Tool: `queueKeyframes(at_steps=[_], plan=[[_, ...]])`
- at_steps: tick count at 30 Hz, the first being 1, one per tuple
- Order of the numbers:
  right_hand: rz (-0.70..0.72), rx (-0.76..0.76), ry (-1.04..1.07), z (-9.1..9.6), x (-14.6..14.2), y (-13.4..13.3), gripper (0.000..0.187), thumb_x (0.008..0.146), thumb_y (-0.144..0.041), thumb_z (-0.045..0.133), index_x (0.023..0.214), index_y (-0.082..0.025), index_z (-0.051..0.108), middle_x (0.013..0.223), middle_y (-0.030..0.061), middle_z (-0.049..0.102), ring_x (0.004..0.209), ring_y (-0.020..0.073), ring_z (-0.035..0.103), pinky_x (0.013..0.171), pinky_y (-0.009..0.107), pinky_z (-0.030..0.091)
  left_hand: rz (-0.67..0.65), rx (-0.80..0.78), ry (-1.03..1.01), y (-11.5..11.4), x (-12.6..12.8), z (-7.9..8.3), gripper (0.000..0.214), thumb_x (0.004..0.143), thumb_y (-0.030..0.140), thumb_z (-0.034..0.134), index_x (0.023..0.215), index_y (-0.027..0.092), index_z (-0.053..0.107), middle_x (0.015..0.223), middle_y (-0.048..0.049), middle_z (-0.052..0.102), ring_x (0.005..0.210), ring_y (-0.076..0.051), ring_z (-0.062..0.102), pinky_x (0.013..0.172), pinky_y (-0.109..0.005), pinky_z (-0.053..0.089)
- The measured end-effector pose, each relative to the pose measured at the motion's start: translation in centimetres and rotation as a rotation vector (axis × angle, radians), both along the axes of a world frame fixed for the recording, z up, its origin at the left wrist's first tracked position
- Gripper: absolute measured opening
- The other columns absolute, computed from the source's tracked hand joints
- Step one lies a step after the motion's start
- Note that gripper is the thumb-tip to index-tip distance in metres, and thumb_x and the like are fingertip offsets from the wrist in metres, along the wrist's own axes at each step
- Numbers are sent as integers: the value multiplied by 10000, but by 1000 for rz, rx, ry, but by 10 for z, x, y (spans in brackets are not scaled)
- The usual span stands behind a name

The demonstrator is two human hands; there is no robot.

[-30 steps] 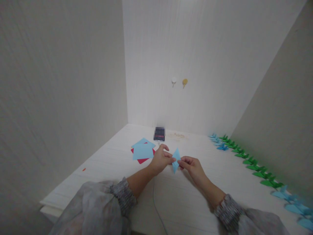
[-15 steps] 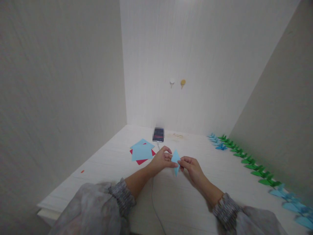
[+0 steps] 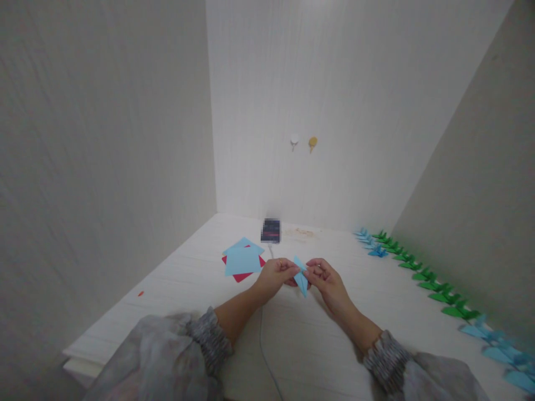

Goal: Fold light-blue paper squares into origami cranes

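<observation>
A piece of light blue origami paper (image 3: 301, 283), folded into a narrow diamond with a line down its middle, is held above the white table between both hands. My left hand (image 3: 276, 277) pinches its left edge, thumb on top, with a ring on one finger. From the other side my right hand (image 3: 328, 280) grips it, thumb on the front and some fingers curled behind. The paper tilts, its upper tip leaning left. Fingertips behind the paper are partly hidden.
Blue and red paper sheets (image 3: 242, 260) lie left of my hands. A phone (image 3: 271, 230) leans near the back wall, its cable (image 3: 261, 340) running toward me. Rows of green folded cranes (image 3: 426, 274) and blue cranes (image 3: 501, 350) line the right side. An orange scrap (image 3: 141, 293) lies left.
The folded paper has tilted, its lower tip swinging right. My left fingers, raised and spread before, have closed in on it, and my right thumb has moved onto its front.
</observation>
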State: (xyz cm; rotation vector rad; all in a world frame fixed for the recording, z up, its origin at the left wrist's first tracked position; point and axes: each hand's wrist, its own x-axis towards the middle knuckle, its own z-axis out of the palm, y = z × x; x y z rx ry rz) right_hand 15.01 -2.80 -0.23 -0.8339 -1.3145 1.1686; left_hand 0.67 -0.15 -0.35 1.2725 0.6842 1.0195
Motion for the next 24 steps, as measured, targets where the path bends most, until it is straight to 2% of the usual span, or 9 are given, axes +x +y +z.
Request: queueKeyframes(at_steps=[4,7,9,12,19,24], plan=[[-50,41,-71,-2,-1,1,168,677,-285,560,733,-186,436,524,-53,473,464,86,457,458,208,354,21,25,-77,0,2,-2,274,595,248,587,803,141,443,536,29,553,489,-106,543,514,-252,453],[-88,93,-179,-5,-2,0,140,689,-283,544,723,-179,457,561,-47,449,498,81,437,476,204,340,64,42,-102,-1,1,-1,226,597,192,570,772,152,432,466,75,471,451,-75,506,502,-223,443],[-102,130,-279,-7,-2,0,161,674,-268,562,782,-181,480,563,-52,418,514,80,414,481,201,325,99,46,-74,-1,0,0,152,603,177,552,719,137,462,466,70,450,457,-57,489,512,-198,433],[-83,149,-384,-12,1,2,259,646,-247,588,875,-185,483,564,-55,401,522,82,392,481,201,311,112,37,3,0,-1,0,103,617,183,526,695,115,516,549,22,515,512,-60,504,543,-192,428],[65,2,-299,-24,6,10,215,651,-314,580,734,-181,433,487,-84,360,411,49,310,394,176,239,55,53,101,4,0,-6,138,603,195,524,702,108,568,564,-1,545,509,-68,503,533,-196,412],[164,-32,-246,-15,10,9,239,634,-349,590,669,-162,445,546,-43,471,479,71,425,458,195,328,36,16,127,4,0,-5,151,578,212,540,669,98,579,544,-7,553,495,-82,509,527,-214,413]])
